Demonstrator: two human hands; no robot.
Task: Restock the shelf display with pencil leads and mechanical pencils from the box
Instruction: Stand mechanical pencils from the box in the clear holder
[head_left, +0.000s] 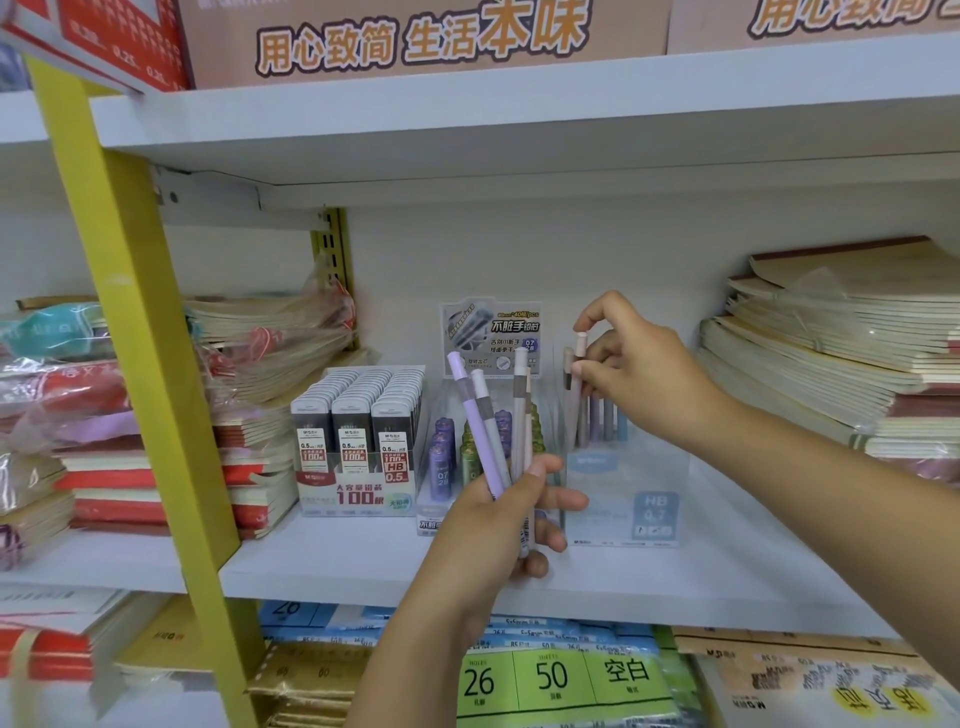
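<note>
My left hand (501, 519) grips a bunch of mechanical pencils (491, 426), lilac, grey and pale pink, fanned upward in front of the shelf. My right hand (631, 374) pinches the top of one pale pink mechanical pencil (577, 364), upright over the clear display stand (623, 488), where several pencils stand at the back. A tray of 0.5 HB lead cases (358, 431) sits to the left. Purple and green lead tubes (442, 457) fill the middle display, partly hidden by my left hand. No box is in view.
Stacks of notebooks lie on the shelf at left (249, 415) and right (831, 353). A yellow upright post (135, 322) crosses the left side. The white shelf board (675, 587) has bare surface in front of the stand. Packs of labels (550, 675) fill the lower shelf.
</note>
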